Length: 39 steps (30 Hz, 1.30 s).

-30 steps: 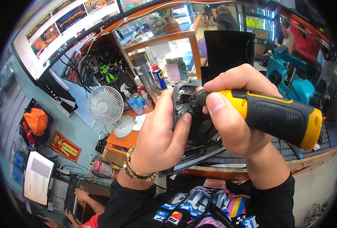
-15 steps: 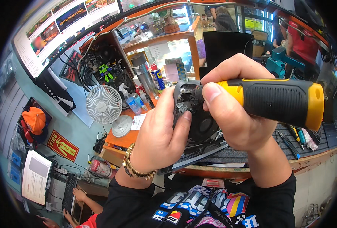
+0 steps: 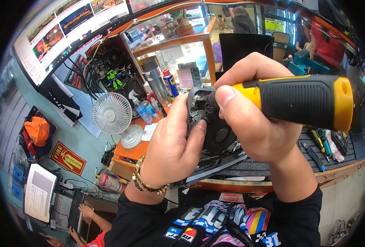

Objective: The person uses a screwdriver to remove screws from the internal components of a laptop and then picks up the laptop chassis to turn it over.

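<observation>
My right hand (image 3: 252, 123) is closed round the front end of a chunky yellow-and-black cordless screwdriver (image 3: 306, 101). It lies nearly level, its butt out to the right. The nose points left into a dark grey plastic casing (image 3: 195, 95) with metal and black parts inside; my fingers hide most of the tip. Round the casing's left side my left hand (image 3: 170, 154) is closed, the thumb on its lower inner edge. Behind and below, partly covered by my right hand, a black part with a round face (image 3: 220, 138) shows.
On the ribbed dark mat (image 3: 252, 166) at right lie pliers (image 3: 313, 156) and other hand tools. A white fan (image 3: 112, 113), spray bottle (image 3: 139, 108) and blue-and-yellow spray can (image 3: 170, 83) stand at left on the orange desk. At lower left, another person's hand (image 3: 85, 210) is at a keyboard (image 3: 76, 206).
The screwdriver's butt end has risen slightly and shifted a little right, my right hand tilting with it. My left hand and the casing have barely moved.
</observation>
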Each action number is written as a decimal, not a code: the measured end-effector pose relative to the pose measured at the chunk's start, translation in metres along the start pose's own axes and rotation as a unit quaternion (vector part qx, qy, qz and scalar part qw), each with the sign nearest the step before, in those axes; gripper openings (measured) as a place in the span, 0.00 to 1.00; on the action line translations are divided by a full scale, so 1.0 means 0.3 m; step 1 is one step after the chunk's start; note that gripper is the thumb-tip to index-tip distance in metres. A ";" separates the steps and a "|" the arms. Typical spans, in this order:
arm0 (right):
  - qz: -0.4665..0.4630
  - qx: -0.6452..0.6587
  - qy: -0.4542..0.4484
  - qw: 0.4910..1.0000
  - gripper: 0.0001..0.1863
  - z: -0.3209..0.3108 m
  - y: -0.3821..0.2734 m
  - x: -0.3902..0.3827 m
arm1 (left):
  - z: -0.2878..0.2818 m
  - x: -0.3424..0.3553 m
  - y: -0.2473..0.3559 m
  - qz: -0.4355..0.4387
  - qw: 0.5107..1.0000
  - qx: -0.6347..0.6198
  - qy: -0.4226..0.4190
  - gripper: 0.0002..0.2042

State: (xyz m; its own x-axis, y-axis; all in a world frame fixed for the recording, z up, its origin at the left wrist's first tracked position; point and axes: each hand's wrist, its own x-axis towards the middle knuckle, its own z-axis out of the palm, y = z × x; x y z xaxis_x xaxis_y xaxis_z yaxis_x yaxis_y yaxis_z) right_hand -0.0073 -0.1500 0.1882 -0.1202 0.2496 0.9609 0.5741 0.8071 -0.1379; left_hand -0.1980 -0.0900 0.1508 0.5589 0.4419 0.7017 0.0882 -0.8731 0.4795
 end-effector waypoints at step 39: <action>-0.018 -0.022 -0.008 1.000 0.08 -0.010 -0.012 0.014 | 0.003 -0.001 0.001 0.010 1.000 0.003 0.013 0.21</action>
State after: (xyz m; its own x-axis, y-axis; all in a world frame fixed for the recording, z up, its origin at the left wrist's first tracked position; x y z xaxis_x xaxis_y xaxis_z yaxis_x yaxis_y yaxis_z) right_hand -0.0076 -0.1534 0.1933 -0.1530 0.2296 0.9612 0.6050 0.7908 -0.0925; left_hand -0.1974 -0.0907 0.1503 0.5393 0.4297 0.7242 0.0833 -0.8830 0.4619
